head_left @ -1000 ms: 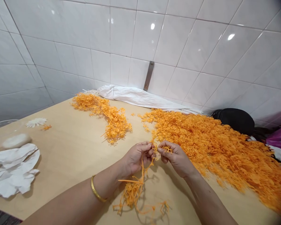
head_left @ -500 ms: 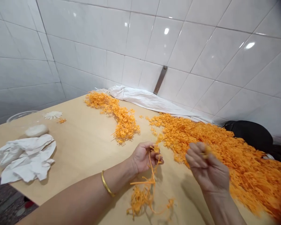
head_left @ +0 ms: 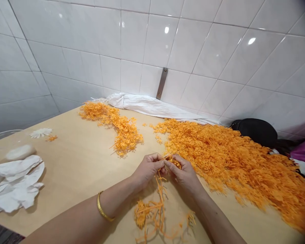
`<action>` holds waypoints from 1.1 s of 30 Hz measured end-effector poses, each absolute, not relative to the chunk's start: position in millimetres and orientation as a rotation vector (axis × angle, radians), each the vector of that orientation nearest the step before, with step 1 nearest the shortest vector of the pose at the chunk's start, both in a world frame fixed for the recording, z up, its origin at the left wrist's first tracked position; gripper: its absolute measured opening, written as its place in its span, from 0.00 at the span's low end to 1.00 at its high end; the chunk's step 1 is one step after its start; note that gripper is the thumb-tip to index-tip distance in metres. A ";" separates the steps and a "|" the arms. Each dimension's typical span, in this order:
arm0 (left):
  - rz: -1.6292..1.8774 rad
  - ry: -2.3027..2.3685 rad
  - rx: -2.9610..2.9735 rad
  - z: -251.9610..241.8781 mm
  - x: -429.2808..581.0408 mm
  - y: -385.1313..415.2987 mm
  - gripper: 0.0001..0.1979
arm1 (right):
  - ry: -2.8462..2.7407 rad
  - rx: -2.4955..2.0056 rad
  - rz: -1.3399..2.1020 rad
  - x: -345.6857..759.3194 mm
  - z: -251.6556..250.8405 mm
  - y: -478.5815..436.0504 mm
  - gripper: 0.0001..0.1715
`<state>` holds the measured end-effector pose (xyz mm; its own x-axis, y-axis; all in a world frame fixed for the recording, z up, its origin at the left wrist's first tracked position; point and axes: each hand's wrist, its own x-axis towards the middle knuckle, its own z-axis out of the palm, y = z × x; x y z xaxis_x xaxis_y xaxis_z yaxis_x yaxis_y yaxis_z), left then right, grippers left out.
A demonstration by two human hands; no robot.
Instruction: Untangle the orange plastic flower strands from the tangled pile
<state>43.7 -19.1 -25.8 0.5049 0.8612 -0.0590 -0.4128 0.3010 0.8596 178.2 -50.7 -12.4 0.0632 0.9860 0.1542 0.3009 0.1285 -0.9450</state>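
Pinching a tangle of orange strands between both hands above a pale wooden table.

Well left of the left hand lie a crumpled white cloth, a white lump and a white flower shape; a gold bangle circles that wrist. Ahead of the hand sits a smaller orange heap. The hands are close together, fingers closed on the strands, with the tangle hanging toward the table beneath them. Just beside the right hand spreads a large orange heap, with a black bag beyond it. The strands look light, soft and prone to snagging, so a fingertip pinch on a small bunch seems the surest hold.
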 end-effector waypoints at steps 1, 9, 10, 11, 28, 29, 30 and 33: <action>0.907 0.593 0.932 -26.3 43.0 -19.1 0.09 | -1.465 -1.322 0.863 178.6 -11.8 -50.7 0.15; 0.788 0.627 1.006 -19.4 42.5 -22.4 0.12 | -1.393 -1.350 0.908 196.8 -11.2 -48.0 0.18; 0.770 0.624 1.025 -18.3 43.6 -23.3 0.12 | -1.344 -1.365 0.862 195.4 -11.8 -47.2 0.18; 0.763 0.628 1.044 -17.3 44.6 -23.9 0.12 | -1.303 -1.389 0.814 193.0 -12.2 -46.3 0.19; 0.863 0.597 1.152 -17.9 53.5 -26.3 0.11 | -1.096 -1.588 0.416 190.1 -11.2 -39.7 0.21; 0.860 0.600 1.160 -19.2 51.7 -26.6 0.11 | -1.035 -1.577 0.395 197.7 -9.4 -39.9 0.20; 0.859 0.608 1.168 -20.7 49.5 -26.7 0.10 | -0.962 -1.560 0.361 207.1 -7.4 -40.2 0.20; 0.879 0.660 1.216 -24.8 43.2 -25.3 0.10 | -0.742 -1.538 0.270 235.4 -3.1 -41.4 0.18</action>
<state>43.2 -25.3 -24.8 0.5194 0.8542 0.0231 -0.2160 0.1051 0.9707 235.4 -41.4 -3.1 0.7582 0.5966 0.2629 0.2878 0.0556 -0.9561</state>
